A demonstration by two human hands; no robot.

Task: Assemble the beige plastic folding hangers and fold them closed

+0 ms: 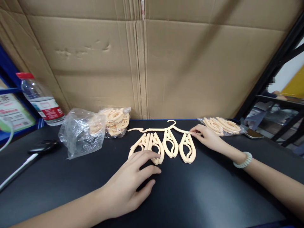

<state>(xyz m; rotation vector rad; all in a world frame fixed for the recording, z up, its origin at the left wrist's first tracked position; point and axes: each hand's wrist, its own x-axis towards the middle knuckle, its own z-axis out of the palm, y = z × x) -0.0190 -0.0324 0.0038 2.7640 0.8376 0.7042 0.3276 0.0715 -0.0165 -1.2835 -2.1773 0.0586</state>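
A cream plastic clothes hanger [158,129] lies on the black table with its hook pointing to the back and its two arms spread. Several cream clips hang along its front side, among them a middle clip [175,147] and a right-end clip [194,152]. My right hand [206,137] pinches the tip of the hanger's right arm. Over the left-hand clips [161,152] rests my left hand [133,180], its fingers apart and nothing held. It partly covers the leftmost clip; whether it touches the clips I cannot tell.
Left of the hanger lie a crumpled clear plastic bag [83,139] and a bag of cream hangers [116,118]. Another bagged set [222,125] and a phone [254,134] sit at the back right. A bottle [47,107], a black charger [44,146] and a cardboard wall [190,63] surround them.
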